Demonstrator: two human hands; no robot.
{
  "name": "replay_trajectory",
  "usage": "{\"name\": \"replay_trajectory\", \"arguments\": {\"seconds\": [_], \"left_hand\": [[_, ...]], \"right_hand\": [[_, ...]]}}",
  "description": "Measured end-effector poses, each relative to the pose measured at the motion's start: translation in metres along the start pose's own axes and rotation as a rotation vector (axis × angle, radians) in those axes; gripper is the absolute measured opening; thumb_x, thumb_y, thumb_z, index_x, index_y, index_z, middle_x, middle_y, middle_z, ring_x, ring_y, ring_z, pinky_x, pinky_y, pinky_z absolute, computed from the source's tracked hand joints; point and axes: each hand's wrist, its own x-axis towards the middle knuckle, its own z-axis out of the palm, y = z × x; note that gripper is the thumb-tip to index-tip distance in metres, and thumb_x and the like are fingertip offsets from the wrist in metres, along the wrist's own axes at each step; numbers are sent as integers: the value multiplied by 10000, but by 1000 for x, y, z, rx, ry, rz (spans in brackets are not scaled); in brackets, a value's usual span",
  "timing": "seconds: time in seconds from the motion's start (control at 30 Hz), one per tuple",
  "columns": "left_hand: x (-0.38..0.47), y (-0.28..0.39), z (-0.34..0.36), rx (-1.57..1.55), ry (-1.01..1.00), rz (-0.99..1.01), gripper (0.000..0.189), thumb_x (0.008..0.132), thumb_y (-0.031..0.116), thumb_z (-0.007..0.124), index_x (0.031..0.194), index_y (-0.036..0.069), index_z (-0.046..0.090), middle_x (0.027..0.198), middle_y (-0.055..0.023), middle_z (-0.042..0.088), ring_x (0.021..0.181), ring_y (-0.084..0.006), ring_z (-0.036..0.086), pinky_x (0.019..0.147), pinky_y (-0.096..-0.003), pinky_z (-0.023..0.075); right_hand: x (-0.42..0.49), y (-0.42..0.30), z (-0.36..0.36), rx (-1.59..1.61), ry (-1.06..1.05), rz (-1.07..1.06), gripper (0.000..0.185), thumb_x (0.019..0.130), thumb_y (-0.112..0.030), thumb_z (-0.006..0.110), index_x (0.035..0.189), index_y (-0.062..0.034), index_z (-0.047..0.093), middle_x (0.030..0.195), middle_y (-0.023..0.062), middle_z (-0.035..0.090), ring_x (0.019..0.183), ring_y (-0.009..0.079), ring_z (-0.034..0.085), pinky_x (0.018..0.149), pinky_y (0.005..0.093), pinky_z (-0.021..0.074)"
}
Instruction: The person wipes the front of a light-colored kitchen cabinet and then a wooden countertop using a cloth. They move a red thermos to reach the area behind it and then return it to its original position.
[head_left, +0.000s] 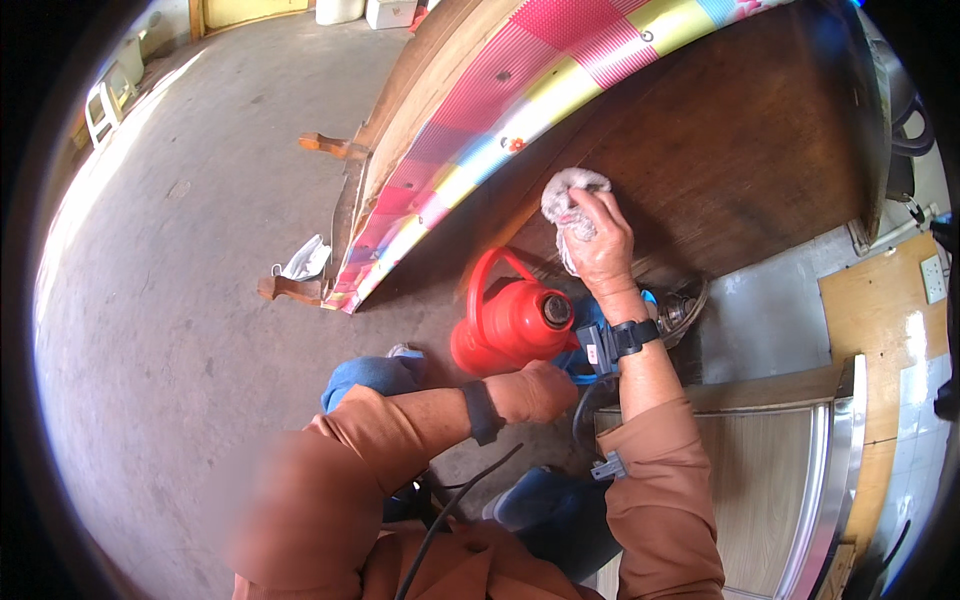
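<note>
My right hand (598, 244) presses a crumpled whitish cloth (574, 191) against a brown wooden panel (720, 157). Below it stands a red vacuum flask (517, 322) with a dark stopper and a looped red handle. Close by the flask's near side is my left hand (536, 391), its fingers curled and turned away from the camera. Whether it grips anything there is hidden. Behind my right wrist, a blue object (585, 364) is partly covered.
A checked plastic covering (480, 172) edges the wooden furniture, whose short wooden feet (291, 289) jut left. A white face mask (306, 259) lies beside one foot. To the right are a wood-grain cabinet (750, 480) and a wall socket (933, 279). A black cable (465, 502) crosses my front.
</note>
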Motion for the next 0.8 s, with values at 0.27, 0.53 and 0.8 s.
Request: {"name": "replay_trajectory", "arguments": {"seconds": [0.27, 0.53, 0.8], "left_hand": [[-12, 4, -14, -3, -1, -16, 234, 816, 276, 618, 887, 54, 637, 877, -154, 657, 849, -332, 637, 716, -418, 516], [-18, -13, -18, 58, 71, 37, 237, 838, 270, 562, 904, 56, 640, 876, -159, 654, 832, -337, 634, 725, -428, 512], [-30, 0, -47, -138, 248, -175, 257, 841, 280, 602, 940, 53, 669, 930, -170, 659, 914, -333, 630, 785, -425, 500]], "right_hand": [[-20, 3, -1, -82, -351, 94, 361, 701, -51, 646, 1056, -117, 634, 1028, 85, 610, 942, 327, 606, 805, 385, 505], [-46, 2, -41, 279, -150, 410, 427, 729, 3, 632, 1152, 26, 581, 1041, 103, 649, 927, 158, 616, 822, 286, 490], [-115, -21, -91, 914, 402, 1044, 481, 757, -23, 666, 1216, 4, 526, 1082, 103, 608, 974, 188, 593, 870, 313, 481]]}}
